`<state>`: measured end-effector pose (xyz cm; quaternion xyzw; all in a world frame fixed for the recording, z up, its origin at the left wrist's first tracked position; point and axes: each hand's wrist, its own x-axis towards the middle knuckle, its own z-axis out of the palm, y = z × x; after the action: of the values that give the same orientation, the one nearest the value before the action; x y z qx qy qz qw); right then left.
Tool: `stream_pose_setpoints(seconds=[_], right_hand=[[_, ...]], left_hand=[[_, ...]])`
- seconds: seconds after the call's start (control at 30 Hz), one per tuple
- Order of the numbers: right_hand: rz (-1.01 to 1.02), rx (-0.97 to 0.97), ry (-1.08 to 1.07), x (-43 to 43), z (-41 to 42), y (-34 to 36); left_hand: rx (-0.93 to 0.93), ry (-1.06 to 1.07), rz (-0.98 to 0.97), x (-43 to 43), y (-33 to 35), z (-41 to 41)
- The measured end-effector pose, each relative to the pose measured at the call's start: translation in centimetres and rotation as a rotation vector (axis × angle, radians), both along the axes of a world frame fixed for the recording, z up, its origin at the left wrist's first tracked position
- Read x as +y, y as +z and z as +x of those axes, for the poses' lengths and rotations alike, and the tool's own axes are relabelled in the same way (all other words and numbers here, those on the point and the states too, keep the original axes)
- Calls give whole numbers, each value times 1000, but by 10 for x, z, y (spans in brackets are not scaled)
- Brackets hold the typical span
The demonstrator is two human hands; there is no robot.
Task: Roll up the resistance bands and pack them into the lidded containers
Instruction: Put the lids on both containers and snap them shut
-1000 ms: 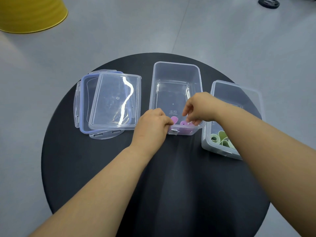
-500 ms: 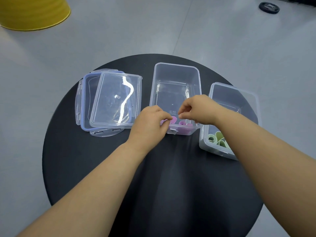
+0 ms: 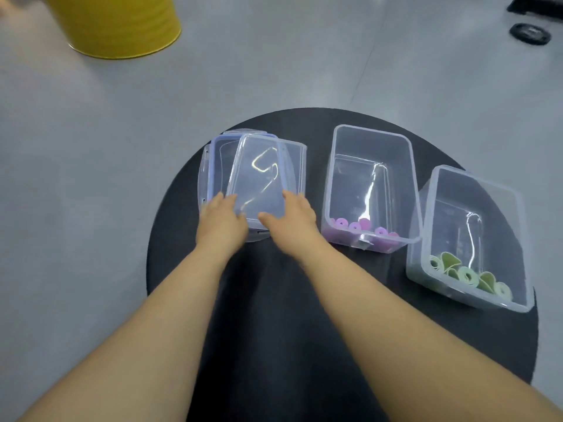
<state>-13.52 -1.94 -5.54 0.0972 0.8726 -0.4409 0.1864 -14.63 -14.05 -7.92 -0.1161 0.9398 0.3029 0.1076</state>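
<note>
Reaching in from the near edge over the round black desk (image 3: 274, 330), two bare forearms, side by side. Left hand (image 3: 221, 222): at the near left corner of the top lid (image 3: 259, 178), fingers (image 3: 225, 198) laid along its left edge, thumb on its upper face, gripping it. Right hand (image 3: 289, 222): at the near right corner of the same lid, fingers (image 3: 294, 197) along its right edge, thumb stretched across the top by the front rim, likewise gripping; fingertips under the lid not discernible, picture blurred there. Top lid: clear plastic, skewed a little to the right over a blue-rimmed lid (image 3: 214, 166) beneath it, both on the left part of the desk. Right container (image 3: 475, 190): clear, uncovered, nearest the right edge of the desk, holding green rolled bands (image 3: 466, 274) packed at its near end. Middle container (image 3: 370, 144): clear, uncovered, just beside the right container and near the lids, holding pink rolled bands (image 3: 355, 226) in a row along its near wall, far end bare. Beyond the desk, grey floor (image 3: 91, 147). Far left on the floor, yellow bin (image 3: 122, 22), partly cut off by the frame. Far right on the floor, small black disc (image 3: 531, 33).
</note>
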Motion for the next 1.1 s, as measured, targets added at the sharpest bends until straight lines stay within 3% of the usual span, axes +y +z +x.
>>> stream_pose_setpoints(seconds=[0.1, 0.27, 0.4, 0.6, 0.73, 0.87, 1.1], right_hand=[[-10, -103, -324, -13, -14, -28], [-170, -6, -514, -23, -18, -44], [-300, 108, -738, -21, -19, -46], [-600, 85, -608, -14, 21, -15], [-768, 33, -526, 4, 72, 20], [-751, 46, -521, 34, 128, 51], [-665, 96, -696, 100, 223, 102]], left_hand=[[-61, -30, 3, -3, -6, 2], [-34, 30, 4, -7, -6, -1], [6, 172, 201, -15, -6, -1], [111, 420, 452, -34, 10, 11], [87, 398, 583, -42, 37, 38], [51, 290, 659, -27, 79, 86], [-21, -31, 756, 31, 142, 162]])
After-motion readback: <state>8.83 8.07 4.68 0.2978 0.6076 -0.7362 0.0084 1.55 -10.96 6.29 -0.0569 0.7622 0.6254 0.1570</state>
